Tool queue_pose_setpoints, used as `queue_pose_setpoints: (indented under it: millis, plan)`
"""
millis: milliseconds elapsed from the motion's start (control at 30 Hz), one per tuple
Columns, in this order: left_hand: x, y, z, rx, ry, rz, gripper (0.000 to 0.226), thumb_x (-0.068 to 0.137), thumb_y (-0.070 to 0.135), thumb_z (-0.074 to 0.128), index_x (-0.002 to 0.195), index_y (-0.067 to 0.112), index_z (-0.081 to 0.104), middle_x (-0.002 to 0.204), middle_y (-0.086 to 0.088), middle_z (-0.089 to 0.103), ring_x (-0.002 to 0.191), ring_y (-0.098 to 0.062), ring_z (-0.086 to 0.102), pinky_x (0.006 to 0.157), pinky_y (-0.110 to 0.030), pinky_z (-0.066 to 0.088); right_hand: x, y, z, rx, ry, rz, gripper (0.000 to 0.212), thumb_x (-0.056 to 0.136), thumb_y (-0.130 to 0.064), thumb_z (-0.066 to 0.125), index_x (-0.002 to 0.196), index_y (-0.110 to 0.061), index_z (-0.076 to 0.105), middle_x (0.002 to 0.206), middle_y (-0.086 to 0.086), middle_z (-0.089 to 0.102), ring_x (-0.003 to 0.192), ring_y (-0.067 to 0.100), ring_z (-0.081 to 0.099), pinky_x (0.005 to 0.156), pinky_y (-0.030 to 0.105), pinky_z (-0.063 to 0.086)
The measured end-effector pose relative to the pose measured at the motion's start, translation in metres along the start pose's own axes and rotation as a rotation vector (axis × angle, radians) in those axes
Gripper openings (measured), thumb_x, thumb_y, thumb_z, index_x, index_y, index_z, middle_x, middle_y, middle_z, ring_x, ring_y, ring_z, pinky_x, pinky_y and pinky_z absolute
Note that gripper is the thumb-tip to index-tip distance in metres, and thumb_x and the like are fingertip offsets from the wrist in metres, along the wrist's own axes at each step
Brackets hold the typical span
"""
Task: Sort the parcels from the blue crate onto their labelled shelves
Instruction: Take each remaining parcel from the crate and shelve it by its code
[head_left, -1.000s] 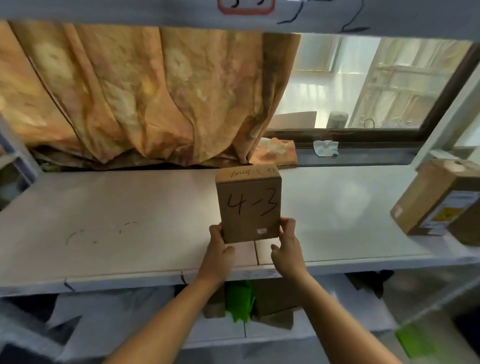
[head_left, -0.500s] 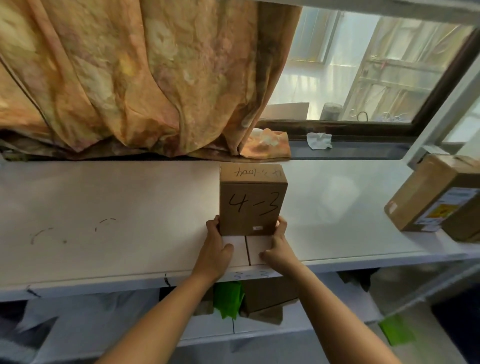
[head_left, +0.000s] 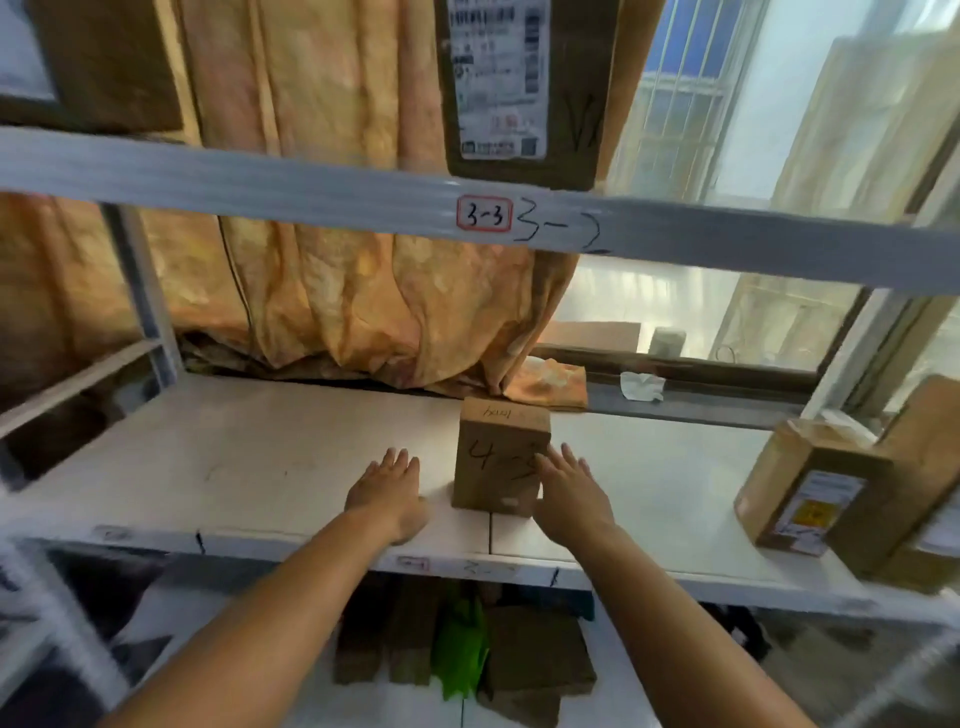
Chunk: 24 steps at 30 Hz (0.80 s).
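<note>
**Shelf bay, head view**

1. L hand (head_left: 387, 491): open, fingers straight and close together, palm down, low over the board. Holds nothing. Sits just left of the parcel w/ a visible gap. Contact w/ board: cannot tell.
2. R hand (head_left: 569, 491): open, fingers straight and spread. Holds nothing. Fingertips overlap the parcel's front right edge and cover part of the writing. Contact w/ parcel: cannot tell.
3. Parcel (head_left: 493, 467): small brown cardboard box, rectangular, matte, upright. Black handwritten "4-" on front, rest hidden by R hand. Scribble on top face, small white sticker low on front. Stands on the shelf board near its front edge, over the seam betw. two panels.
4. Shelf board (head_left: 260, 467): white, flat, smooth, a few dark scuffs. Tags on front lip too blurred to read. Wide bare stretch left of the parcel, shorter bare stretch to its right.
5. Larger carton (head_left: 810, 493): brown, tilted, at R end, printed label w/ yellow mark. Well apart from the parcel.
6. Upper beam (head_left: 311, 187): grey metal. Red-bordered tag (head_left: 484, 213) reads "3-3", w/ marker writing beside it.
7. Upper carton (head_left: 571, 130): brown, white shipping label, blurred.
8. Curtain (head_left: 363, 312): orange-tan mottled fabric in deep folds. Hem is bunched at the rear edge just behind the parcel.
9. Lower shelf: green bag (head_left: 460, 649) betw. brown cartons.
</note>
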<state>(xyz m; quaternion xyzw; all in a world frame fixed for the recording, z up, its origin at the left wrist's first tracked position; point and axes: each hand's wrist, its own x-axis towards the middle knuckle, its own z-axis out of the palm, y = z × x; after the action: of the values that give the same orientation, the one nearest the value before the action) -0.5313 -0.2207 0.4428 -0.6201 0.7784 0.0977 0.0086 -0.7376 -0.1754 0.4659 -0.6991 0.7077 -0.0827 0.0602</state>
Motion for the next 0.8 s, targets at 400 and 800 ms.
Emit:
queue_pose_setpoints:
  millis: [400,800]
  plan:
    - [-0.218,-0.026,-0.260,-0.066,0.315,-0.162,0.059,0.098,0.035,0.033,0.150,0.015,0.011,0.159,-0.007,0.005,0.144,-0.026,0.015,0.116,-0.036,0.021,-0.103,-0.159,-0.248,-0.011,0.240,-0.522,0.054,0.099,-0.030,0.037,0.147,-0.008,0.028,0.157,0.007,0.024,0.146,0.022,0.014,0.118,0.036,0.013]
    - [-0.408,-0.187,-0.243,-0.160,0.406,-0.534,0.048,0.098,0.028,0.036,0.143,0.013,0.032,0.149,-0.005,0.033,0.132,-0.025,0.039,0.106,-0.033,0.032,-0.166,-0.367,-0.201,0.032,0.039,-0.787,0.052,0.098,-0.034,0.040,0.145,-0.012,0.035,0.151,0.012,0.035,0.136,0.029,0.036,0.108,0.038,0.032]
